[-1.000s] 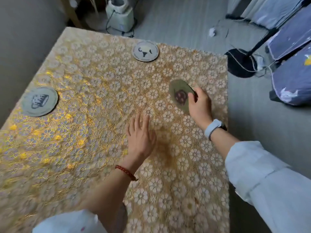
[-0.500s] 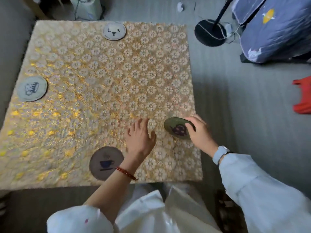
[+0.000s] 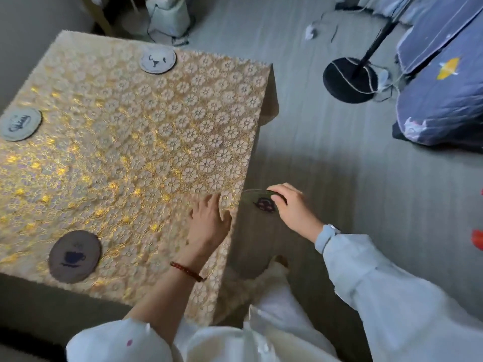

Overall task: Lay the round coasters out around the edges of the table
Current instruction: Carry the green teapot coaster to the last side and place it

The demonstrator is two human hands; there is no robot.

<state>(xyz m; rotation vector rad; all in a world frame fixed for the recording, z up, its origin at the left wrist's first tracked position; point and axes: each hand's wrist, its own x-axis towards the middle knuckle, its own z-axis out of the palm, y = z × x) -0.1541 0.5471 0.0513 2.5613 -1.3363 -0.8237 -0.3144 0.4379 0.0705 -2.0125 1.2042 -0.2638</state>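
Observation:
My right hand (image 3: pixel 290 207) pinches a green round coaster (image 3: pixel 257 201) with a dark teapot picture, held just past the table's right edge, over the floor. My left hand (image 3: pixel 209 223) lies flat, fingers spread, on the gold flowered tablecloth (image 3: pixel 162 142) near that edge. Three coasters lie on the cloth: a brown one with a cup (image 3: pixel 75 256) at the near edge, a grey one (image 3: pixel 20 124) at the left edge, a pale one (image 3: pixel 158 59) at the far edge.
A black round stand base with its pole (image 3: pixel 350 79) sits on the grey floor to the right. Blue bedding (image 3: pixel 441 82) hangs at the far right. A white appliance with a cord (image 3: pixel 167 14) stands beyond the table's far edge.
My right hand has carried the green coaster from over the cloth out past the table's right edge. The view has swung, and my left hand stays flat on the cloth.

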